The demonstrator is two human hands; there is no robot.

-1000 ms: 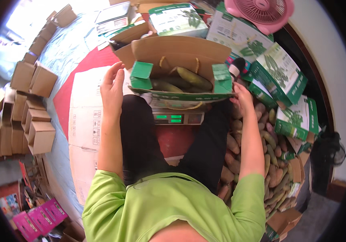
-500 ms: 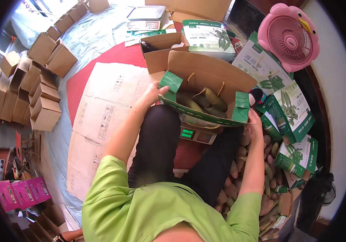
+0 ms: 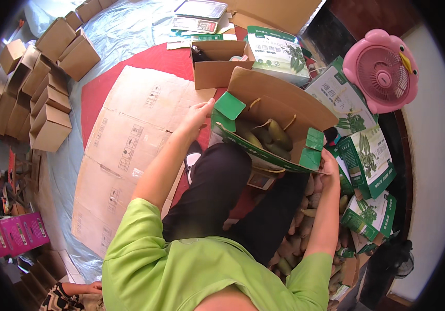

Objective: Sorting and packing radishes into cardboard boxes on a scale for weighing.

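An open green carton (image 3: 264,153) is held tilted above my knees, its brown lid raised at the far side and its green end flaps folded up. Several green radishes (image 3: 279,136) lie inside, near yellow rope handles (image 3: 290,122). At the carton's left end, my left hand (image 3: 199,115) has its fingers closed at the edge beside the flap. My right hand (image 3: 329,165) grips the lower right corner, thumb along the outside. Below the carton a scale (image 3: 260,180) shows partly between my legs.
Loose radishes (image 3: 290,249) are piled by my right leg. Printed cartons (image 3: 370,155) and a pink fan (image 3: 383,72) stand at right. Flattened cardboard (image 3: 124,155) lies at left, with brown boxes (image 3: 51,124) beyond. Another person's arm (image 3: 82,288) shows at lower left.
The carton has shifted right in view and tilts more, covering more of the scale. My left fingers have moved from over the flap to the outer edge. Another person's arm shows more at lower left.
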